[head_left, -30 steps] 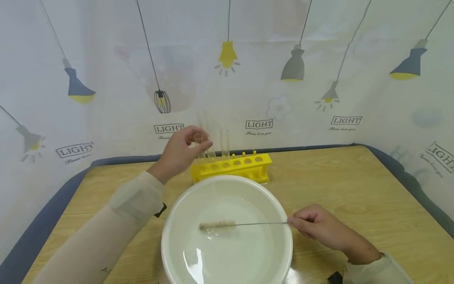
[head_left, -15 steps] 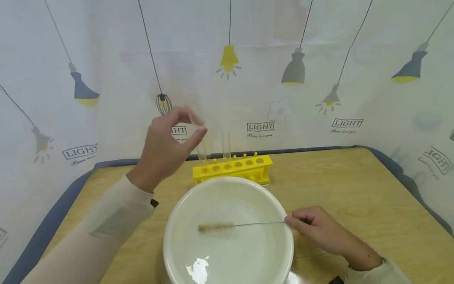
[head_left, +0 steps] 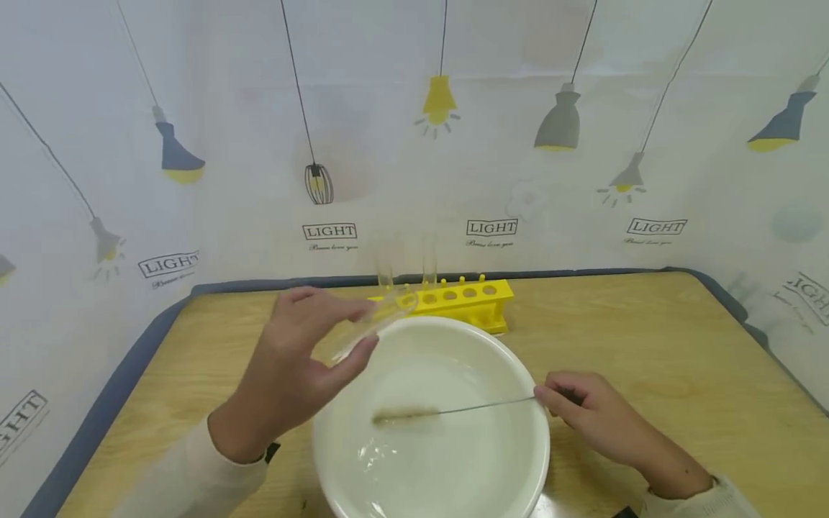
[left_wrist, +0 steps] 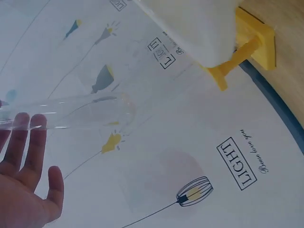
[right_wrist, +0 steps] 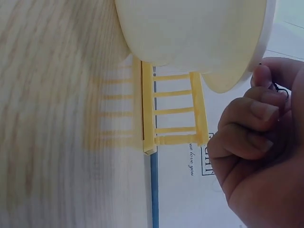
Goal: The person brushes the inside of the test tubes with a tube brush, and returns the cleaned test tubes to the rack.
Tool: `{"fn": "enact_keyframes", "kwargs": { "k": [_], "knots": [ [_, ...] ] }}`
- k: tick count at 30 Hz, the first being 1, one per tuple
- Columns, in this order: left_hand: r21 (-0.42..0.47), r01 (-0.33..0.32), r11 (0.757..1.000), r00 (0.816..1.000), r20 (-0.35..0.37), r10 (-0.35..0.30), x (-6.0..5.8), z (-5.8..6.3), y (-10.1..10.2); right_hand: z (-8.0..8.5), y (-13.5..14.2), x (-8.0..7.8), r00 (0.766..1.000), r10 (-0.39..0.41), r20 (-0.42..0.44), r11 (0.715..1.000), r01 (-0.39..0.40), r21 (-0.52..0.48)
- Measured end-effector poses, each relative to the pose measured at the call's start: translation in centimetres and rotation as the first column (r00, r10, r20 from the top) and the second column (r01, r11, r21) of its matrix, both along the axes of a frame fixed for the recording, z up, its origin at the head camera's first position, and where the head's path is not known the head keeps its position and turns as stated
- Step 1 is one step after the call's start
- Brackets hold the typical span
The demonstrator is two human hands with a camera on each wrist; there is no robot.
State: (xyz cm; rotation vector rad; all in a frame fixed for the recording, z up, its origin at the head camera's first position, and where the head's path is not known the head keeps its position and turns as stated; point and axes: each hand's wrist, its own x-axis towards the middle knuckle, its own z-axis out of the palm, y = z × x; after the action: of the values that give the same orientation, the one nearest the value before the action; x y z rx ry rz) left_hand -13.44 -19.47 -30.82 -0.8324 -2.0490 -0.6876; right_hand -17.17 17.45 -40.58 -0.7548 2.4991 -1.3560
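Note:
My left hand (head_left: 298,363) holds a clear glass test tube (head_left: 391,309) between thumb and fingers, tilted, above the left rim of a white basin (head_left: 499,460). In the left wrist view the test tube (left_wrist: 71,111) lies across the fingertips, its rounded end pointing away from the hand. My right hand (head_left: 599,417) pinches the thin wire handle of a test tube brush (head_left: 406,415) at the basin's right rim. The bristle head lies in the water in the basin. The right wrist view shows this hand (right_wrist: 256,137) with curled fingers beside the basin's rim.
Behind the basin stands a yellow test tube rack (head_left: 479,295) with round holes and pegs. Two clear tubes stand upright at its left part, one of them a test tube (head_left: 429,260). A lamp-patterned curtain (head_left: 401,165) hangs behind the wooden table (head_left: 615,324).
My left hand has lifted a test tube out of the rack, then brought it down and toward the basin, tilting it. The right hand keeps its hold on the brush, nearly in place.

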Motion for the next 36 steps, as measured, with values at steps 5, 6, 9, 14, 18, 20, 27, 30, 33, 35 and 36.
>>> {"fn": "enact_keyframes", "kwargs": {
  "k": [5, 6, 9, 14, 18, 20, 27, 30, 33, 35, 36],
  "knots": [
    [-0.104, -0.075, 0.992, 0.992, 0.09, 0.085, 0.7, -2.1, -1.2, -0.2, 0.1, -0.1, 0.998, 0.0, -0.06, 1.0, -0.002, -0.028],
    [-0.128, -0.092, 0.988, 0.988, 0.112, 0.106, 0.9, -2.4, -1.5, -0.2, 0.1, -0.1, 0.997, -0.004, -0.072, 0.999, 0.002, -0.032],
    [-0.198, -0.131, 0.971, 0.976, 0.145, 0.161, 1.1, -3.5, -2.2, -0.2, 0.0, -0.2, 0.994, -0.024, -0.104, 0.998, 0.019, -0.052],
    [-0.325, -0.205, 0.923, 0.957, 0.13, 0.259, 1.3, -4.8, -2.8, 0.1, 0.1, -0.1, 0.982, -0.105, -0.157, 0.991, 0.09, -0.101],
    [-0.368, -0.248, 0.896, 0.942, 0.125, 0.312, 1.5, -5.7, -3.0, 0.3, 0.1, -0.1, 0.97, -0.16, -0.182, 0.983, 0.141, -0.116],
    [-0.375, -0.251, 0.893, 0.936, 0.143, 0.323, 1.6, -6.1, -3.0, 0.4, 0.0, -0.1, 0.968, -0.165, -0.188, 0.984, 0.147, -0.103],
    [-0.38, -0.232, 0.895, 0.93, 0.183, 0.319, 1.6, -7.3, -2.8, 0.3, -0.3, 0.4, 0.973, -0.101, -0.209, 0.994, 0.091, -0.06],
    [-0.373, -0.229, 0.899, 0.931, 0.187, 0.314, 1.6, -7.6, -2.9, 0.2, -0.4, 0.5, 0.977, -0.079, -0.196, 0.995, 0.067, -0.068],
    [-0.367, -0.228, 0.902, 0.935, 0.176, 0.308, 1.6, -8.0, -2.9, -0.1, -0.3, 0.5, 0.985, -0.06, -0.159, 0.995, 0.046, -0.092],
    [-0.365, -0.23, 0.902, 0.937, 0.168, 0.306, 1.7, -8.3, -3.0, -0.2, -0.2, 0.4, 0.99, -0.071, -0.123, 0.992, 0.057, -0.109],
    [-0.365, -0.231, 0.902, 0.937, 0.164, 0.307, 1.7, -8.4, -3.0, -0.3, -0.2, 0.4, 0.991, -0.075, -0.107, 0.991, 0.062, -0.12]
  ]
}}
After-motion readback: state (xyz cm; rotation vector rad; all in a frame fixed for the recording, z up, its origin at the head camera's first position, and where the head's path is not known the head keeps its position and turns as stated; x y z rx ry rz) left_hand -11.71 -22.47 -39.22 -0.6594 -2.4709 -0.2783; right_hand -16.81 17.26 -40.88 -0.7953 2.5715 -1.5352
